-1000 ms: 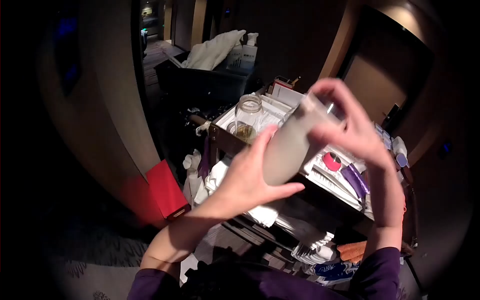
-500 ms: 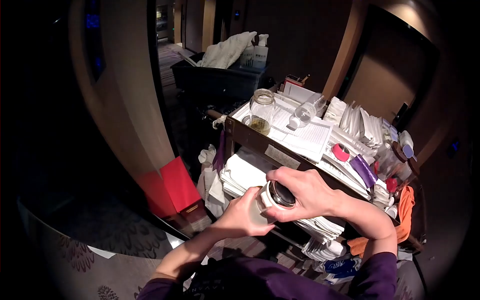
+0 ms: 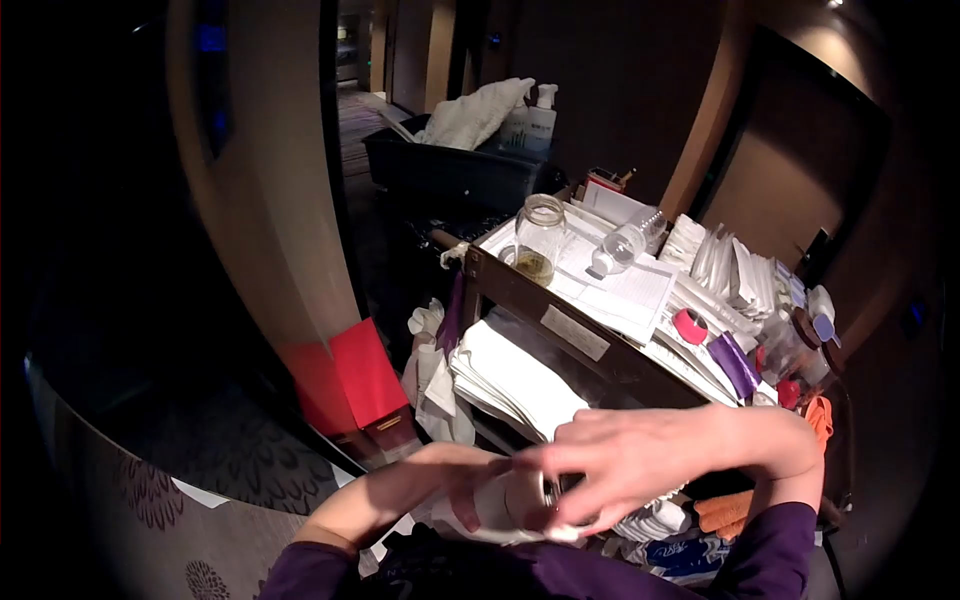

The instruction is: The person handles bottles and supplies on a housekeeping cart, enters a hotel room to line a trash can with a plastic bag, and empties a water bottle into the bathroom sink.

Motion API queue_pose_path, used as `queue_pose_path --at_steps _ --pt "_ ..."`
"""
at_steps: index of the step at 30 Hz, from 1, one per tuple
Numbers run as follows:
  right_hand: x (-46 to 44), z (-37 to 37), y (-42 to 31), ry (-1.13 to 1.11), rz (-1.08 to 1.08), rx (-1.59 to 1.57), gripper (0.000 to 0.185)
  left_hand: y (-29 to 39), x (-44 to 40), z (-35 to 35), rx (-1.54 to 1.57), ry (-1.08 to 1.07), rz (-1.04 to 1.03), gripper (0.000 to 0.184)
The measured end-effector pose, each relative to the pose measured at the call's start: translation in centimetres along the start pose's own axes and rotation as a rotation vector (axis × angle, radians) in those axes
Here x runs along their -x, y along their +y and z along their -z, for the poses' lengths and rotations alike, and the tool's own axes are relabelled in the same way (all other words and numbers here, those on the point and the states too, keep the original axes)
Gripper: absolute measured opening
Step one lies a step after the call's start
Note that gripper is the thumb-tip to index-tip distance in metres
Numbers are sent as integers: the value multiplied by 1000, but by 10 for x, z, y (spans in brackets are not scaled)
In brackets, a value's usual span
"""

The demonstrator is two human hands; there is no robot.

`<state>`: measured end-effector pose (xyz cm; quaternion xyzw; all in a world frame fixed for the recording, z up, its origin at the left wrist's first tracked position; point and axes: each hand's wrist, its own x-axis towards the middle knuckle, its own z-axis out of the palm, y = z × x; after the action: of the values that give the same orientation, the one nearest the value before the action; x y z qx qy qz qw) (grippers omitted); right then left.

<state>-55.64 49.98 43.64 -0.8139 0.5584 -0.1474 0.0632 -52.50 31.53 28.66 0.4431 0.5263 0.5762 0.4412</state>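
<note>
Low in front of my body, my left hand (image 3: 455,475) is wrapped round a pale bottle (image 3: 492,505), which lies tilted on its side. My right hand (image 3: 610,462) curls over the bottle's top end, its fingers bent and slightly blurred. The dark, silver-edged lid is mostly hidden behind those fingers, so whether it is on or loose cannot be seen. Beyond my hands, folded white towels (image 3: 510,375) lie on the cart's shelf. An uncapped glass jar (image 3: 540,235) with a little yellowish content stands on the cart top.
The cart (image 3: 535,300) carries paper sheets (image 3: 630,302), a clear plastic bottle (image 3: 628,245), a red roll (image 3: 690,325) and a purple packet (image 3: 733,362). Orange cloth (image 3: 725,512) hangs at its right. A dark tub (image 3: 450,170) stands behind; a red box (image 3: 365,375) is at left.
Both hands and the bottle have moved down and nearer my body. The bottle has tipped further onto its side, and its lid is now covered by my right fingers. The view has shifted slightly.
</note>
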Motion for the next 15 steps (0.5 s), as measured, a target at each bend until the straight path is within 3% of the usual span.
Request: queue_pose_path --at_steps 8,11,12,13,15 --pt "-6 13 -13 -119 180 391 41 7 0 6 29 -64 12 75" --pt "-2 8 9 1 227 540 47 14 8 10 26 61 -4 75" --pt "-1 20 10 -77 104 576 50 18 12 9 9 154 -15 75" --pt "2 31 11 -132 -88 339 66 23 15 8 -18 263 -21 74" --pt "4 34 9 6 -468 -214 83 30 18 8 -132 550 22 74"
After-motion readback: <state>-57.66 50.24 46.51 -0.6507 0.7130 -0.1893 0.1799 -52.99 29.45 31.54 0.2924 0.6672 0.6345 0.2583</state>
